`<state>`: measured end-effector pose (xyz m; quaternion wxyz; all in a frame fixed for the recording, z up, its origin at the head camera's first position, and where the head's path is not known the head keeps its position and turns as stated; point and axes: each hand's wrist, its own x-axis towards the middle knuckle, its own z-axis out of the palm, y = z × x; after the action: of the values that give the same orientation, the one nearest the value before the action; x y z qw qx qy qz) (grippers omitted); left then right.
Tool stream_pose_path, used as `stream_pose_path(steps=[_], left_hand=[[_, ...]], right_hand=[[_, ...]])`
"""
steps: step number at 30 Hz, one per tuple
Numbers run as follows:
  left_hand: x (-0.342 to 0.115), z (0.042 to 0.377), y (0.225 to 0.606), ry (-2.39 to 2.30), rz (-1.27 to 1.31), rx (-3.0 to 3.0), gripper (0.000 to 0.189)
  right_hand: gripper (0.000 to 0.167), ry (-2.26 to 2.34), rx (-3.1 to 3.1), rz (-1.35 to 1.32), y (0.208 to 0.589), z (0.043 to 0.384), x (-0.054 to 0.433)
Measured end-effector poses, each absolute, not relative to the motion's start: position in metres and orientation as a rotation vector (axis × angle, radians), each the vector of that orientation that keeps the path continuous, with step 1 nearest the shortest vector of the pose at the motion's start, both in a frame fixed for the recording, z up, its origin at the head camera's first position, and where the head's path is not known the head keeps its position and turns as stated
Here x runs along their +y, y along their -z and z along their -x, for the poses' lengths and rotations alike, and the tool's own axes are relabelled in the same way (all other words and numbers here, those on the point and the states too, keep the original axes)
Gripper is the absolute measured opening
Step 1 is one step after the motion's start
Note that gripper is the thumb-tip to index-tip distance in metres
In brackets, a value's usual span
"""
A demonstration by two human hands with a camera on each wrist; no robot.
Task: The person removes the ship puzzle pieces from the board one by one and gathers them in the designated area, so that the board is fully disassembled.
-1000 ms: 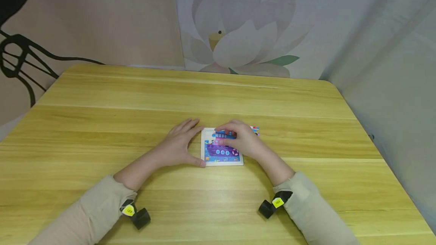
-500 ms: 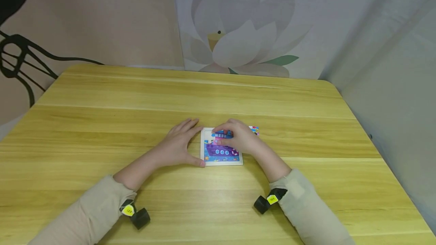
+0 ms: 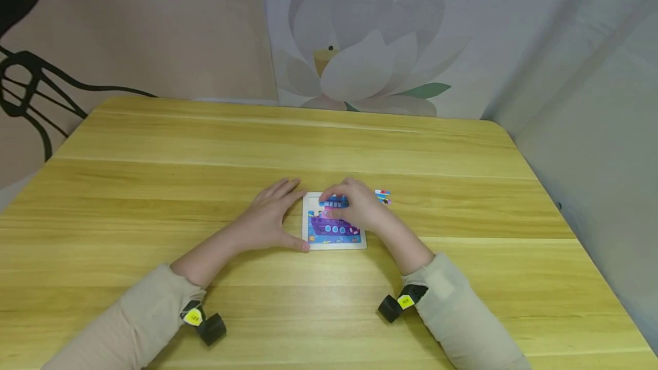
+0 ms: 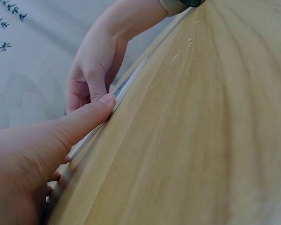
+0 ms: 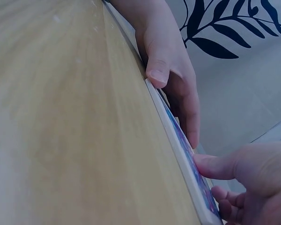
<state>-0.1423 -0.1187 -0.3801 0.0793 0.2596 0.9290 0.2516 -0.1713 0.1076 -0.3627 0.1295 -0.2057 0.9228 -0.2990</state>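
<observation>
A small jigsaw puzzle [image 3: 334,230] with a purple ship picture lies flat in its white frame [image 3: 337,247] on the wooden table. At the frame's left side, my left hand [image 3: 269,218] is spread, its thumb by the near corner and its index fingertip by the far one. My right hand [image 3: 362,204] reaches over the upper right of the picture and pinches a blue-and-pink puzzle piece [image 3: 335,203] between thumb and fingers. That hand hides the upper right of the puzzle. In the right wrist view, the right thumb [image 5: 218,166] touches the picture surface.
Beyond my right hand, colourful loose puzzle pieces [image 3: 382,196] lie on the table [image 3: 329,313]. A black chair [image 3: 23,84] stands past the left table edge. Curtains hang behind and to the right of the table.
My right hand and forearm have shifted slightly left over the puzzle, baring more of the loose pieces behind it. The left hand stays at the frame's left side.
</observation>
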Motion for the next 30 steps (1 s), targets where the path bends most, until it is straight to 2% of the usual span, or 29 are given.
stream_pose_path(steps=[25,30], left_hand=[[-0.1192,0.1443,0.3803,-0.763,-0.775,2.779,0.121],[-0.1193,0.1442,0.3808,-0.761,-0.780,2.779,0.121]], right_hand=[[0.022,0.878,2.716,0.602,0.3633,0.1699,0.1065],[0.032,0.956,2.710,0.593,0.3662,0.1705,0.1066]])
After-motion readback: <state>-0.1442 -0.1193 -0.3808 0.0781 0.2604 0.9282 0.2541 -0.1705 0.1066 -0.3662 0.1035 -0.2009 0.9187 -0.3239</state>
